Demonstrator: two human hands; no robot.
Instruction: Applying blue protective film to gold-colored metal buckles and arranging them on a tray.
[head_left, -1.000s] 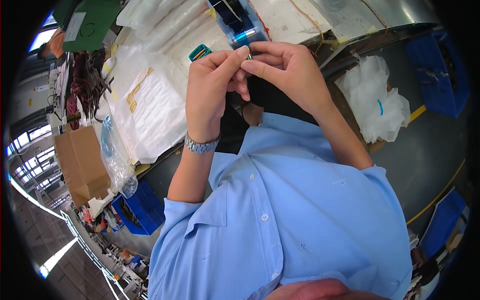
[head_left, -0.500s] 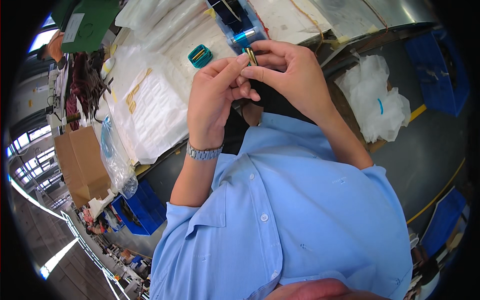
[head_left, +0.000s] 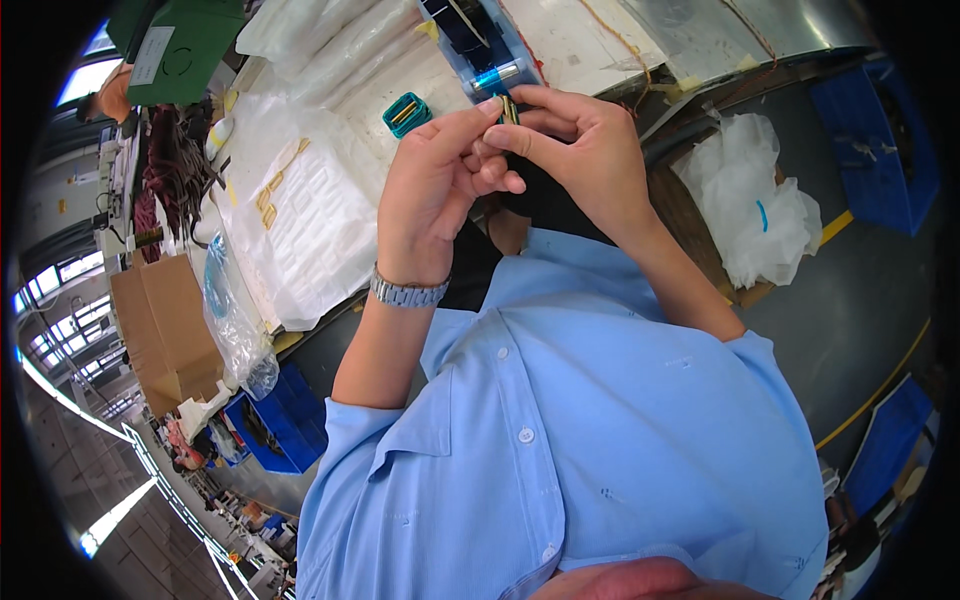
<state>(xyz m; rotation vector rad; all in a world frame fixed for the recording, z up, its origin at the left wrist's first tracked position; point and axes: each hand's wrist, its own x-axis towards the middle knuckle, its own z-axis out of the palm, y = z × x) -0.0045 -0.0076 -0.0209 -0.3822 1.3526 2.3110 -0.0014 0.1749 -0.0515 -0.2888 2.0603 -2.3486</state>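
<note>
Close in front of a tape dispenser [head_left: 492,55] with a shiny teal tape end, both of my hands meet around a small gold metal piece [head_left: 510,110]. The thumb and fingertip of my left hand [head_left: 428,185] pinch its left side, with the other fingers loosely curled. My right hand [head_left: 595,150] grips the other side between thumb and forefinger. My fingers cover part of the piece, so its full shape is hidden. Left of the dispenser, a teal bundle [head_left: 406,116] with gold in its middle lies on the table.
Several gold pieces [head_left: 268,200] lie in a row on white wrapping sheets [head_left: 325,235] at the left. A bag of white film [head_left: 745,200] stands at the right, near a blue bin [head_left: 880,150]. A cardboard box [head_left: 165,330] and another blue bin [head_left: 285,425] are at lower left.
The gold piece has turned in my fingertips and now shows a narrower, darker side. Both hands stay together and have shifted only slightly.
</note>
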